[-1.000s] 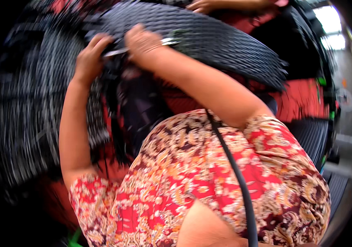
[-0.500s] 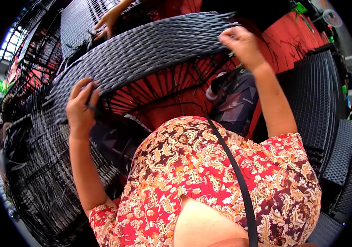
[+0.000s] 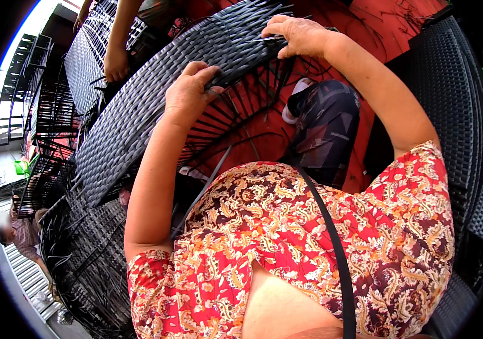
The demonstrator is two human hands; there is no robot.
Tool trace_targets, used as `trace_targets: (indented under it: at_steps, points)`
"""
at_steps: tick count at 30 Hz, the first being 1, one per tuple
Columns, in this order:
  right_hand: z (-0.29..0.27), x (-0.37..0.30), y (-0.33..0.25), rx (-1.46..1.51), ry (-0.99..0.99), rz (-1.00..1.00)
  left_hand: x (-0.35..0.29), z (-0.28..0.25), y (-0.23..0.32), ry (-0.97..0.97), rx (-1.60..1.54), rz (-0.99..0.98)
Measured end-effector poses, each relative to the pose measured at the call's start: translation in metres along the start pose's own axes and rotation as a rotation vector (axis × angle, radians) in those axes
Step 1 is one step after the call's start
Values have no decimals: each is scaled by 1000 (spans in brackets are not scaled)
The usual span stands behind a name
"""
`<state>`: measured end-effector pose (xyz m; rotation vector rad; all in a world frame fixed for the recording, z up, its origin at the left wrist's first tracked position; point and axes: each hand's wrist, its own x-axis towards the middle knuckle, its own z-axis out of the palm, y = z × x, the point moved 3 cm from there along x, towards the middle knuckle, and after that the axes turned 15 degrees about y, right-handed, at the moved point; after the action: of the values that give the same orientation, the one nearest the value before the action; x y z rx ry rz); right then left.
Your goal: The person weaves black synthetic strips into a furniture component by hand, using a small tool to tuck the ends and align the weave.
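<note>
A curved woven panel point(image 3: 145, 107) of dark grey plastic strips lies slanting before me, on a frame of thin black rods point(image 3: 224, 113). My left hand point(image 3: 187, 93) is closed at its near edge, thumb and forefinger pinching there. Over the panel's right end, where loose strip ends stick out, my right hand point(image 3: 303, 35) has bent fingers about a thin grey strip point(image 3: 261, 39); its thumb is lower and a little apart. Another loose strip point(image 3: 216, 172) hangs below the panel, beside my left forearm.
Beyond the panel is another person's hand point(image 3: 116, 65), near a second woven piece point(image 3: 81, 76). Stacked dark woven panels point(image 3: 442, 101) stand at right, and a woven piece point(image 3: 91, 254) with loose strips at lower left. Strip scraps lie on the red floor point(image 3: 385, 34). Another person point(image 3: 24, 237) is far left.
My left hand has moved right along the near edge toward the middle. My right hand has shifted left and up to the panel's end. The view has turned, and the panel slants more.
</note>
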<state>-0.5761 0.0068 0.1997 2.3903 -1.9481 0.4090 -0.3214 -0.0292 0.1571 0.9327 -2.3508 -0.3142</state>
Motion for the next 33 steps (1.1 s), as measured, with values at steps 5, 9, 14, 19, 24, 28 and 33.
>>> trace_targets:
  at_steps: [5,9,14,19,24,28,33]
  points:
    - [-6,4,-21,-3,-146,24,-2,9,4,42,-29,20]
    - [6,5,-16,-3,-89,-22,-3,7,13,40,-36,-31]
    - [7,8,-23,-35,-103,-5,-7,11,7,24,-39,-21]
    - [13,4,-19,-29,-114,-26,-12,14,6,8,-51,-11]
    - [20,-18,-22,33,-21,-30,-26,17,14,56,16,94]
    - [23,-32,-25,69,84,-45,-34,17,17,51,52,122]
    - [22,-19,-38,-21,82,-28,-32,20,9,84,-31,136]
